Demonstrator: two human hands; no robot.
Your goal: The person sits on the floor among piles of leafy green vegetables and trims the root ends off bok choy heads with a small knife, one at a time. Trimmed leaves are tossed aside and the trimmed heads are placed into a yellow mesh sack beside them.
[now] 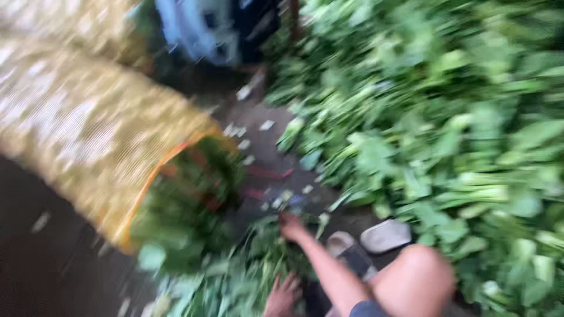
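**Two hands in a small bunch of greens, lower centre of frame**

Two bare hands are seen low in the frame, both blurred by motion. The right hand [291, 226] is stretched forward at the end of a bare forearm and is laid on the far edge of a small bunch of leafy greens [252, 276] on the dark ground; whether its fingers are closed on stems or merely resting cannot be told. The left hand [283, 296] is pressed on the near side of the same bunch, at the bottom edge, with fingers somewhat spread.

A bent knee [414, 285] is seen at lower right, and just above it pale sandals [385, 235]. A yellow mesh sack [88, 129], lying on its side, runs from upper left to centre; its orange-rimmed mouth is open and filled with greens. A large heap of leafy vegetables [446, 129] fills the right half. Scattered leaf scraps [267, 125] are noted on the ground [53, 264] between sack and heap.
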